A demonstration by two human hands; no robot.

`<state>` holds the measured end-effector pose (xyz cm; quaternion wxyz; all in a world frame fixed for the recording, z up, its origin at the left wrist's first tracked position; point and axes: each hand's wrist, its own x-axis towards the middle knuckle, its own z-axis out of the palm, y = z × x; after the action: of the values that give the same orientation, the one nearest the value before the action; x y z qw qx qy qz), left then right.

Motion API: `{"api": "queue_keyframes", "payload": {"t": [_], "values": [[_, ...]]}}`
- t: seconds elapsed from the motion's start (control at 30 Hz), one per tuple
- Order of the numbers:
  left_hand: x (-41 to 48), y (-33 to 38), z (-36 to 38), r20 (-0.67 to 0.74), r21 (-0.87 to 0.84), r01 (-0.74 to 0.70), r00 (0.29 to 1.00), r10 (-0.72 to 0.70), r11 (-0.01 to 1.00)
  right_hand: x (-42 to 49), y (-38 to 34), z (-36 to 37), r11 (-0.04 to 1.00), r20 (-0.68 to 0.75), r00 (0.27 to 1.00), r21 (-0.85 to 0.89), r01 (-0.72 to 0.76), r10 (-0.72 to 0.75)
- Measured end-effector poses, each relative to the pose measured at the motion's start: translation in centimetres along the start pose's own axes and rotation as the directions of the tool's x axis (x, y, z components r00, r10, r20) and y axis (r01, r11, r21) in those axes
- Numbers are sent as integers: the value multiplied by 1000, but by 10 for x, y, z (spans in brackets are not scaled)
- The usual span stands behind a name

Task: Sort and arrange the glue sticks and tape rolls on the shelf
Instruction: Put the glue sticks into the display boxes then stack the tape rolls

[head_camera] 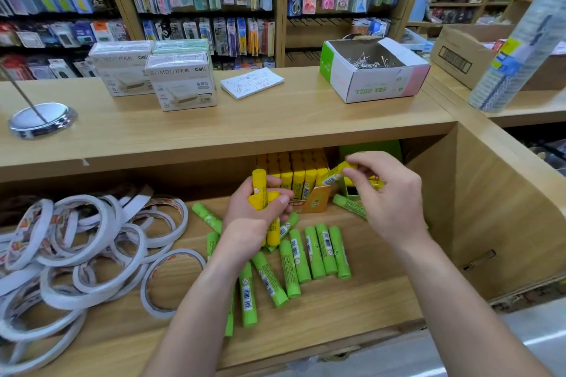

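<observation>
Yellow glue sticks (259,188) sit at the middle of the head view, a small bunch standing upright in the left hand (255,220), whose fingers (280,201) are curled round them, so the caps rise above the knuckles. The right hand (390,196) pinches a single yellow stick (335,174) between thumb and fingers (355,160); it lies tilted, just above the corner of an orange display box (315,203) at the back of the shelf (376,294). That box holds more yellow sticks (295,176) packed upright in rows. Green glue sticks (312,252) lie loose on the shelf board below both hands (some side by side, others crossed under the left wrist). White tape rolls (88,249) are heaped at the shelf's left end, well apart from the hands. On the worktop (260,127) above stand white cartons (183,82), a scribbled notepad (252,82) and an open box of clips (373,70).
</observation>
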<state>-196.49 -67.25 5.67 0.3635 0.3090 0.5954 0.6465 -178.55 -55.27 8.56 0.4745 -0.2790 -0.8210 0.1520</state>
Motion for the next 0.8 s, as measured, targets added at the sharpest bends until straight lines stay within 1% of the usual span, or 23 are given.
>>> {"api": "queue_keyframes", "payload": {"t": [0.03, 0.1, 0.17, 0.23, 0.33, 0.4, 0.47, 0.53, 0.63, 0.7, 0.8], "values": [[0, 0, 0, 0, 3, -1, 1000, 1, 1000, 1, -1, 2, 998, -2, 999, -26, 54, -54], [-1, 1, -1, -4, -1, -2, 1000, 2, 1000, 2, -1, 10, 992, 18, 995, -74, 103, -102], [-2, 1, -1, -7, -9, -7, 1000, 7, 1000, 0, 1, 22, 987, 80, 993, -128, 96, -87], [-3, 2, -2, -14, -10, -10, 1000, 10, 1000, -6, 6, 31, 984, 134, 990, -169, 64, -42], [-3, 2, -4, -22, -6, -10, 1000, 10, 1000, -10, 9, 35, 980, 159, 987, -197, 29, 2], [-4, 2, -5, -25, 1, -8, 1000, 8, 1000, -11, 5, 34, 965, 198, 980, -256, 63, -12], [-4, 2, -5, -25, 0, -7, 1000, 7, 1000, -11, 2, 33, 947, 269, 962, -298, 118, -35], [-4, 3, -5, -26, 0, -8, 1000, 8, 1000, -10, 3, 32, 955, 299, 954, -274, 117, -31], [-5, 3, -6, -29, 0, -12, 1000, 12, 1000, -5, 6, 33, 977, 273, 962, -205, 65, -7], [-5, 3, -6, -28, -1, -13, 1000, 13, 1000, -1, 8, 34, 985, 287, 958, -167, 43, 6], [-4, 2, -7, -26, 0, -16, 1000, 16, 1000, 2, 8, 32, 985, 215, 976, -166, 53, -16]]}}
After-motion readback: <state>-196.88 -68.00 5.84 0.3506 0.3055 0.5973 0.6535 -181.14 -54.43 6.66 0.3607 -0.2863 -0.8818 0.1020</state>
